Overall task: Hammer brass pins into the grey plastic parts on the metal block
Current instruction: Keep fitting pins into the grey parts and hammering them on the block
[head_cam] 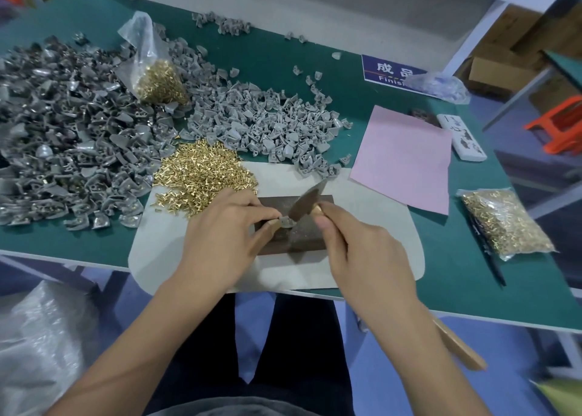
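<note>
We've got our left hand [225, 226] low over the metal block [302, 233], thumb and forefinger pinching a small grey plastic part [287, 222] that sits on the block's top face. Our right hand [356, 245] is wrapped tight round the wooden handle of the hammer [307, 203], whose blurred head hangs just above the part, tilted up toward one o'clock. The handle's far end pokes out past our right forearm, off the counter's near edge at five o'clock.

The block sits on a pale mat [362, 258] that overhangs the near edge of the green counter [472, 274]. There's open mat at three o'clock of the block and a bare strip at six.

At eleven o'clock, just beside our left hand, a loose heap of brass pins [201, 173] spills onto the mat. Beyond it, from nine round to twelve, we see the big pile of grey parts [78, 138], with a clear bag of pins [157, 81] resting on top. At one o'clock lies a pink sheet [406, 157], its corner near the block. At three, well apart, a second bag of pins [504, 223] lies with a dark pen [491, 258] alongside it.
</note>
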`<state>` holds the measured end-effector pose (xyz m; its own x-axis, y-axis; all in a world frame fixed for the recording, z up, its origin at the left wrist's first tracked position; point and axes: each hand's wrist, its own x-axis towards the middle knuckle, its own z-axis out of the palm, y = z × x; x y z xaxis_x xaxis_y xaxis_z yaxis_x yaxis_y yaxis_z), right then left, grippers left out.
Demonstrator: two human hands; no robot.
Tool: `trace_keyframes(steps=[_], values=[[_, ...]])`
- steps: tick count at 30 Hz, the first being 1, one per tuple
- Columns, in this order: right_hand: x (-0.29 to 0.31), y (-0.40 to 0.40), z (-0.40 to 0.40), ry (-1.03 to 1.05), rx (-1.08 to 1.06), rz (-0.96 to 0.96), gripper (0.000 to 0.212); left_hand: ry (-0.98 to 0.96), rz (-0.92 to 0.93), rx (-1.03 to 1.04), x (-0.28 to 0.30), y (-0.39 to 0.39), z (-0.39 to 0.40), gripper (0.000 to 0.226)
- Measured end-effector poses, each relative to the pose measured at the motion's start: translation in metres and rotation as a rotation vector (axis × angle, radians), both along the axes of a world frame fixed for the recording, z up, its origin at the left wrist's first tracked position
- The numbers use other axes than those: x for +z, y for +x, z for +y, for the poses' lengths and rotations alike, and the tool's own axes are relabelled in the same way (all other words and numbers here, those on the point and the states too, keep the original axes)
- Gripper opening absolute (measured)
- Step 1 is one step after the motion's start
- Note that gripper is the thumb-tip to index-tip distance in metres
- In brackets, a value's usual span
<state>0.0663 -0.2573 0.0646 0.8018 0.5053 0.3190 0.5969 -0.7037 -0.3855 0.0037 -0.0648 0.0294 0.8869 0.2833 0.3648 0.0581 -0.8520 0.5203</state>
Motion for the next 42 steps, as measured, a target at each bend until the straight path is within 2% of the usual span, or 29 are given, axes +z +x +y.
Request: trace_keyframes(steps=[3,7,10,12,15,17,20,21,23,25,26,28,31,33,34,36,42], values=[[-0.001,-0.001,0.000,0.159,-0.044,0.016,0.033,-0.001,-0.004,0.006,0.000,0.000,0.001,0.009],[-0.005,-0.001,-0.004,0.003,-0.018,0.091,0.036,0.000,0.002,0.016,-0.001,0.000,-0.001,0.011],[-0.006,0.012,-0.013,0.039,-0.162,-0.034,0.034,-0.006,0.011,0.031,-0.002,0.000,-0.001,0.010],[-0.012,0.022,-0.018,0.002,-0.310,-0.040,0.037,-0.005,0.016,0.037,-0.003,0.000,-0.001,0.011],[-0.026,0.037,-0.030,-0.152,-0.444,0.102,0.045,-0.033,0.008,0.032,-0.004,0.000,-0.001,0.010],[-0.032,0.037,-0.034,-0.122,-0.467,0.209,0.045,-0.041,0.006,0.032,-0.005,0.000,-0.001,0.008],[-0.036,0.030,-0.026,-0.190,-0.502,0.203,0.048,-0.053,-0.007,0.033,-0.007,0.001,-0.001,0.008],[-0.035,0.029,-0.022,-0.187,-0.486,0.139,0.042,-0.055,-0.016,0.035,-0.008,0.001,-0.002,0.008],[-0.031,0.028,-0.013,0.043,-0.376,0.040,0.030,-0.046,-0.044,0.052,-0.011,-0.001,-0.004,0.007],[-0.026,0.019,0.008,0.282,-0.152,0.035,0.024,-0.058,-0.071,0.082,-0.014,-0.008,-0.006,0.008],[-0.025,0.013,0.023,0.307,-0.032,0.060,0.022,-0.075,-0.088,0.100,-0.015,-0.013,-0.006,0.010],[-0.028,0.001,0.053,0.249,0.150,0.077,0.017,-0.095,-0.117,0.151,-0.017,-0.024,-0.001,0.012],[-0.036,-0.011,0.090,0.219,0.301,0.137,0.014,-0.112,-0.143,0.279,-0.021,-0.048,0.019,0.019],[-0.040,-0.018,0.112,0.184,0.378,0.146,0.015,-0.088,-0.147,0.343,-0.026,-0.067,0.039,0.013],[-0.041,-0.023,0.123,0.149,0.406,0.135,0.014,-0.068,-0.136,0.366,-0.028,-0.077,0.048,0.009],[-0.043,-0.035,0.147,0.096,0.443,0.142,0.011,-0.039,-0.082,0.417,-0.031,-0.094,0.065,0.018],[-0.050,-0.055,0.199,-0.089,0.431,0.144,0.014,0.014,0.081,0.463,-0.038,-0.121,0.103,0.025]])
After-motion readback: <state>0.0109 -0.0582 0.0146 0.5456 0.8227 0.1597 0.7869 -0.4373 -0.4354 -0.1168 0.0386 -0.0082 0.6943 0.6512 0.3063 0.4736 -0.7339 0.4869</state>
